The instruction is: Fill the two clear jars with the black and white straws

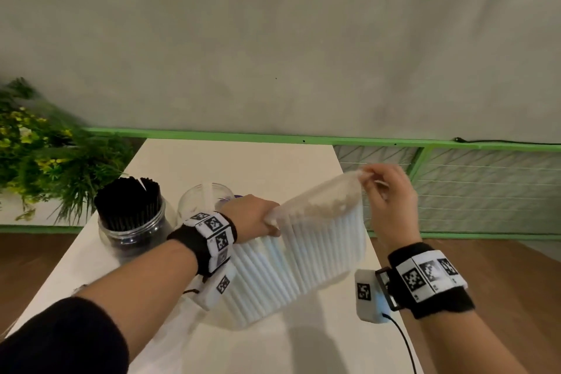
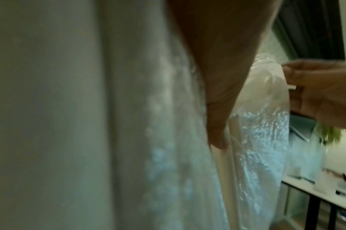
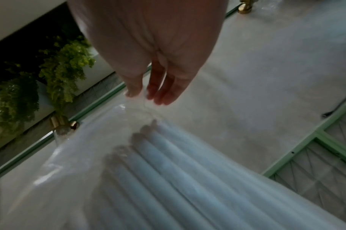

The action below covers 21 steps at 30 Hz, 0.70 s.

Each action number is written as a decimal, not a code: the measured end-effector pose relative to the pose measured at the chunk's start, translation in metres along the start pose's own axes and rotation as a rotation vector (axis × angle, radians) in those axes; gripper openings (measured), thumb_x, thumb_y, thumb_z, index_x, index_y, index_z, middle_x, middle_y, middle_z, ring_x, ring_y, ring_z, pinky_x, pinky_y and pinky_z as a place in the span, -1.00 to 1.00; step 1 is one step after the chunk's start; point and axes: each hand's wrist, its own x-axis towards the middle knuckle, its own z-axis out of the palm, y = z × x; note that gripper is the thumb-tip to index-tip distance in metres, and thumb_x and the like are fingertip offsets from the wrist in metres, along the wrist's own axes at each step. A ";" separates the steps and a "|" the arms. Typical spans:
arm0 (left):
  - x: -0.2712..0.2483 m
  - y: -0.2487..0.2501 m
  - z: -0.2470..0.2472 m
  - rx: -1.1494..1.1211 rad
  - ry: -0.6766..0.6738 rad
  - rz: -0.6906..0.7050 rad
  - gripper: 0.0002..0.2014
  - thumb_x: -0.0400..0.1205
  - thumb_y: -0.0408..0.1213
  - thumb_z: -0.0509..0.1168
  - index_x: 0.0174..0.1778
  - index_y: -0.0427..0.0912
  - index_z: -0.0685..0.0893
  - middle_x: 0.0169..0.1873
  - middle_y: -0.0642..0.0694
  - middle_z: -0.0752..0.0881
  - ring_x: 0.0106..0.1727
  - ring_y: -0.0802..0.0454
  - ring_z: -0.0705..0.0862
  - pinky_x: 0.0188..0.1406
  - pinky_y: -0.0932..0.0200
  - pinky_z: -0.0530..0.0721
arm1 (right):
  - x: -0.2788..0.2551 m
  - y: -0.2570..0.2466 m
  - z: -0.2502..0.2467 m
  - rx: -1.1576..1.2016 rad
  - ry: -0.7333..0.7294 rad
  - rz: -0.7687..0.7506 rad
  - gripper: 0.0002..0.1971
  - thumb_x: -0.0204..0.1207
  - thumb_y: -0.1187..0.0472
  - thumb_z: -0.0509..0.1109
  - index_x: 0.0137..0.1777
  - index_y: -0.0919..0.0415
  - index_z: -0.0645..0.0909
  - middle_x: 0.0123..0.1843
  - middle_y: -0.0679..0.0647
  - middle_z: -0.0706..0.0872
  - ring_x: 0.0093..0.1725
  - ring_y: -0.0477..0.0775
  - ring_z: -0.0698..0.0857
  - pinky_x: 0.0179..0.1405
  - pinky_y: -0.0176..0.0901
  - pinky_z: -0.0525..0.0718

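Note:
A clear plastic bag (image 1: 318, 203) packed with white straws (image 1: 303, 258) is held up over the white table (image 1: 243, 161). My left hand (image 1: 255, 218) grips the bag's top left corner. My right hand (image 1: 388, 191) pinches the top right corner of the bag (image 3: 136, 99) between thumb and fingers. In the left wrist view my left fingers (image 2: 217, 137) lie against the bag (image 2: 262, 140). A clear jar (image 1: 130, 222) full of black straws (image 1: 127, 200) stands at the left. Behind my left hand a second clear jar (image 1: 206, 197) holds a white straw or two.
A green plant (image 1: 39, 155) hangs at the left beside the table. A green-framed railing (image 1: 425, 143) runs behind the table. Wooden floor (image 1: 501, 267) lies on both sides. A cable (image 1: 403, 340) trails from my right wrist camera.

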 end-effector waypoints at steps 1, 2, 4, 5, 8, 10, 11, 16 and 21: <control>-0.005 -0.001 -0.004 -0.062 0.053 0.007 -0.68 0.51 0.13 0.35 0.10 0.10 0.64 -0.09 0.05 0.73 0.00 -0.01 0.68 0.02 0.00 0.63 | -0.002 0.002 -0.004 -0.019 0.053 0.032 -0.78 0.59 0.23 0.38 0.20 0.00 0.55 0.13 -0.03 0.57 0.07 -0.13 0.60 0.09 -0.37 0.59; -0.011 -0.002 -0.009 -0.137 0.110 0.014 -0.69 0.52 0.11 0.36 0.10 0.08 0.65 -0.07 0.04 0.76 -0.02 0.01 0.69 0.03 0.02 0.64 | -0.006 0.006 -0.006 -0.017 0.112 0.096 -0.69 0.60 0.16 0.38 0.31 0.01 0.49 0.24 -0.02 0.50 0.18 -0.11 0.55 0.19 -0.32 0.54; -0.025 -0.007 -0.018 -0.352 0.241 0.002 -0.75 0.52 0.03 0.41 0.06 0.07 0.68 -0.09 0.08 0.76 -0.04 0.07 0.69 0.00 0.12 0.61 | -0.019 0.016 -0.006 0.074 0.239 0.293 -0.45 0.60 0.03 0.37 0.53 0.08 0.30 0.42 0.02 0.34 0.38 -0.04 0.43 0.39 -0.14 0.46; -0.032 -0.010 -0.021 -0.485 0.307 -0.008 -0.81 0.51 -0.02 0.44 0.00 0.08 0.68 -0.12 0.11 0.76 -0.05 0.11 0.70 -0.02 0.16 0.60 | -0.025 0.019 -0.003 0.138 0.282 0.399 -0.37 0.59 -0.02 0.36 0.59 0.08 0.21 0.48 0.03 0.29 0.45 0.00 0.39 0.47 -0.02 0.42; -0.045 -0.019 -0.023 -0.835 0.429 -0.045 -0.85 0.47 -0.13 0.50 -0.09 0.07 0.70 -0.11 0.13 0.77 0.01 0.15 0.72 0.08 0.17 0.60 | -0.035 0.020 0.011 0.398 0.181 0.674 -0.25 0.53 -0.24 0.28 0.64 -0.07 0.07 0.57 0.01 0.27 0.52 0.03 0.36 0.49 0.02 0.34; -0.050 -0.025 -0.020 -0.922 0.426 -0.058 -0.71 0.41 -0.06 0.53 0.00 -0.01 0.73 -0.06 0.07 0.79 0.08 0.12 0.73 0.18 0.14 0.61 | -0.034 0.017 0.026 0.562 -0.006 0.763 -0.10 0.36 -0.45 0.31 0.65 -0.16 0.10 0.61 -0.01 0.31 0.53 0.03 0.38 0.52 0.08 0.33; -0.051 -0.028 -0.017 -0.940 0.410 -0.047 -0.57 0.36 0.04 0.54 0.09 -0.03 0.71 -0.02 0.05 0.80 0.12 0.13 0.72 0.24 0.11 0.60 | -0.032 0.013 0.033 0.602 -0.090 0.780 0.00 0.24 -0.54 0.35 0.64 -0.15 0.14 0.61 -0.02 0.35 0.53 0.04 0.40 0.54 0.15 0.34; -0.062 -0.030 -0.014 -1.080 0.502 0.012 -0.42 0.30 0.17 0.54 0.13 -0.11 0.73 0.03 0.07 0.81 0.15 0.18 0.72 0.29 0.09 0.59 | -0.013 -0.016 0.044 0.581 -0.083 0.590 -0.40 0.43 -0.29 0.36 0.32 0.11 0.53 0.31 0.03 0.66 0.37 0.01 0.58 0.43 0.12 0.47; -0.063 -0.035 -0.009 -1.180 0.530 -0.034 -0.54 0.32 0.06 0.58 0.10 0.01 0.73 0.07 0.05 0.80 0.18 0.08 0.73 0.31 -0.02 0.58 | -0.008 -0.026 0.048 0.593 -0.062 0.457 -0.56 0.51 -0.24 0.35 0.23 0.04 0.55 0.24 0.01 0.70 0.27 0.02 0.65 0.36 0.14 0.57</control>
